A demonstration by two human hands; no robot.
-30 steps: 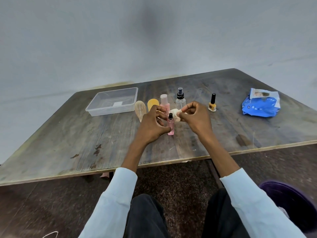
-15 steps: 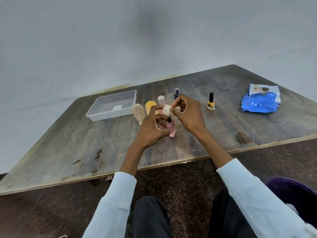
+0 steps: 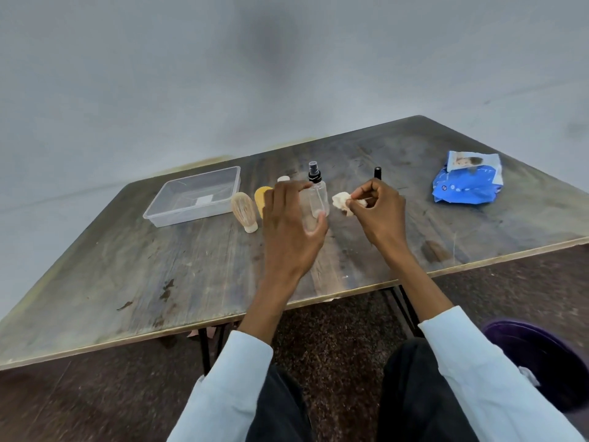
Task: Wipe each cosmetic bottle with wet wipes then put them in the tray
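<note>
Clear spray bottle (image 3: 316,199) with a black pump top stands upright mid-table, beside other small bottles. Left hand (image 3: 291,231) curls around it, fingers spread apart, thumb at its base, not visibly clamped. Right hand (image 3: 379,208) pinches a crumpled wet wipe (image 3: 342,202) between closed fingertips, just right of the bottle. It looks light, rigid, smooth plastic, likely slippery when wet; the round body is the safest hold, not the pump. Clear tray (image 3: 165,215) sits empty to the left, with bare table (image 3: 127,266) before it.
</note>
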